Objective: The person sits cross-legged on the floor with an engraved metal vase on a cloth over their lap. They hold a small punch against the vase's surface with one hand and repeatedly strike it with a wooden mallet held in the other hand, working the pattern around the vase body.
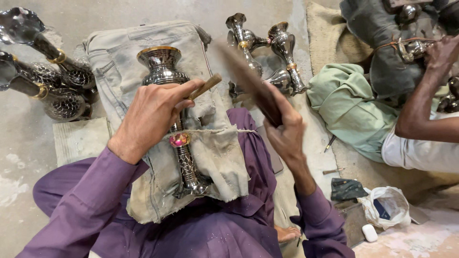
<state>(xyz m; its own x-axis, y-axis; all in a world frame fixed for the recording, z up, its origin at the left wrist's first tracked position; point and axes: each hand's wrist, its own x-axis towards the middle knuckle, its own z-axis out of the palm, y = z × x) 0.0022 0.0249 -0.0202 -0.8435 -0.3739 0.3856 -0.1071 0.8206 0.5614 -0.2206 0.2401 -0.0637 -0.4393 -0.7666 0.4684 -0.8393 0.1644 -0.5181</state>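
A shiny engraved metal vase (165, 71) with a gold rim lies along my lap on a worn grey cloth (215, 148), tied down by a thin string over a pink stone band (179, 139). My left hand (150, 114) rests on the vase's neck and holds a short wooden-handled chisel (206, 86) against it. My right hand (286, 131) grips a dark wooden mallet stick (251, 86), raised and blurred above the cloth. My purple sleeves and trousers fill the lower frame.
Several finished metal vases lie on the concrete floor, some at the far left (52, 81) and some behind the cloth (267, 52). Another person's arm (423, 110) works on metal pieces at the right, beside a green cloth (354, 105). A white plastic bag (387, 205) sits lower right.
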